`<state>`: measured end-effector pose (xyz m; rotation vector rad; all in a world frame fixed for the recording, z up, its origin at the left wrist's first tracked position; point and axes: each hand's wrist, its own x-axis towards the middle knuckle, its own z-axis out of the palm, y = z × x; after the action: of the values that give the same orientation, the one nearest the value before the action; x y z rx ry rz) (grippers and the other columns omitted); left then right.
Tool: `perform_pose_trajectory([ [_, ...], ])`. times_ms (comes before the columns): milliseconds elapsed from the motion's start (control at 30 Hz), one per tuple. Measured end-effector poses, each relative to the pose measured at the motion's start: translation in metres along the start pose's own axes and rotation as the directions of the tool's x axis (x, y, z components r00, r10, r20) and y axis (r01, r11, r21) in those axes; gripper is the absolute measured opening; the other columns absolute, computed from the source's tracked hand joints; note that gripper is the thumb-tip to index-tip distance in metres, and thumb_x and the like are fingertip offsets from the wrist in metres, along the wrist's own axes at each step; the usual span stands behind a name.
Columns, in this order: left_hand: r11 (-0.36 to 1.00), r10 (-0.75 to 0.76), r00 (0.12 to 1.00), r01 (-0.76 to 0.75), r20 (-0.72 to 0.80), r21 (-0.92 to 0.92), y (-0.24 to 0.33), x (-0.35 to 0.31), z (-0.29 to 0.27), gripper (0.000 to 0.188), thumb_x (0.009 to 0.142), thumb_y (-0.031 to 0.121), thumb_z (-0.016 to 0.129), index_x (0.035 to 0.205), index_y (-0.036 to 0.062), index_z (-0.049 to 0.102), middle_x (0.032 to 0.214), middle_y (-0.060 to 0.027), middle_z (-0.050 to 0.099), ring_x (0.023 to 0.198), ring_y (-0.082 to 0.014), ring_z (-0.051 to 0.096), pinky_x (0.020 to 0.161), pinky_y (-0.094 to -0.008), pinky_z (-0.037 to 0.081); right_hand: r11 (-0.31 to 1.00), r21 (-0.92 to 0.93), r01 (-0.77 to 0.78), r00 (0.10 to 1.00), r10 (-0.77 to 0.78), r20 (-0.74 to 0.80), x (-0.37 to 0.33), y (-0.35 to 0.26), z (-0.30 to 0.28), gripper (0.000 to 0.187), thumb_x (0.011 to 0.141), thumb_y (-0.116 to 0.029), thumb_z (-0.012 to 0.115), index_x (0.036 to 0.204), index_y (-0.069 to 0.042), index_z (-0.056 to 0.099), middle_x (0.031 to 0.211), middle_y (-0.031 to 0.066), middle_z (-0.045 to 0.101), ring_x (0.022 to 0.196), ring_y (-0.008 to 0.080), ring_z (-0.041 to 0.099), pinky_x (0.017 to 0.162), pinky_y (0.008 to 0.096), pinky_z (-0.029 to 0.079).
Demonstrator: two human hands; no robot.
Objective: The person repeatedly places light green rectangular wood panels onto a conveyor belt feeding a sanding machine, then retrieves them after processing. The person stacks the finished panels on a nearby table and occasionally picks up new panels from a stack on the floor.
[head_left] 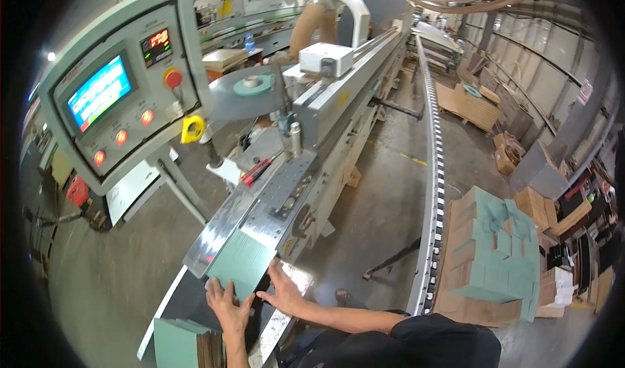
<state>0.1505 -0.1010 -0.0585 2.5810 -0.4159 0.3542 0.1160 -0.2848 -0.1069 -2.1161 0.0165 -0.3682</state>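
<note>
A flat pale green panel [241,262] lies on the infeed bed of a long grey machine [338,114], its far end up against the metal plates. My left hand [228,308] rests at the panel's near edge, fingers spread. Beside its near right corner, my right hand [284,292] has its fingers apart and touches the panel's side. Neither hand grips anything. Close to my left forearm stands a stack of green panels [174,342] with brown edges showing.
A control box [124,81] with a lit screen rises at left, a yellow tape measure [193,128] on its corner. Red-handled tools [256,170] lie on the machine. A roller rail [432,172] runs along the right, and green panels [491,257] are stacked beyond it.
</note>
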Motion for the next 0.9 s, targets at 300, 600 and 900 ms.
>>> perform_pose_trajectory([
  [300,0.999,-0.050,0.998,0.049,-0.030,-0.009,0.002,-0.017,0.002,0.073,0.073,0.038,0.085,0.132,0.0010,0.065,0.150,-0.0317,0.045,0.145,-0.0460,0.036,0.118,-0.0600,0.023,0.997,-0.071,0.023,0.998,-0.027,-0.056,-0.002,0.000,0.010,0.119,0.085,-0.033,0.083,0.160,0.005,-0.001,0.131,0.0269,0.052,0.098,0.0333,0.065,0.074,0.0408,0.059],
  [600,0.999,0.032,0.999,-0.032,-0.037,-0.021,0.006,-0.014,0.021,0.073,0.079,0.021,0.083,0.144,0.0027,0.054,0.157,-0.0292,0.039,0.152,-0.0432,0.027,0.120,-0.0603,0.016,0.998,-0.039,0.057,0.995,-0.059,-0.074,0.007,0.011,0.001,0.119,0.080,-0.028,0.086,0.162,0.001,0.004,0.132,0.0289,0.053,0.094,0.0348,0.067,0.075,0.0402,0.058],
  [900,0.993,0.090,0.994,-0.094,-0.053,-0.069,0.040,0.027,0.060,0.086,0.079,0.020,0.083,0.154,0.0103,0.042,0.157,-0.0311,0.036,0.153,-0.0436,0.023,0.120,-0.0599,0.014,0.995,-0.013,0.099,0.988,-0.100,-0.114,0.047,0.049,-0.037,0.124,0.075,-0.021,0.090,0.163,-0.004,0.004,0.119,0.0225,0.057,0.090,0.0324,0.063,0.073,0.0412,0.056],
])
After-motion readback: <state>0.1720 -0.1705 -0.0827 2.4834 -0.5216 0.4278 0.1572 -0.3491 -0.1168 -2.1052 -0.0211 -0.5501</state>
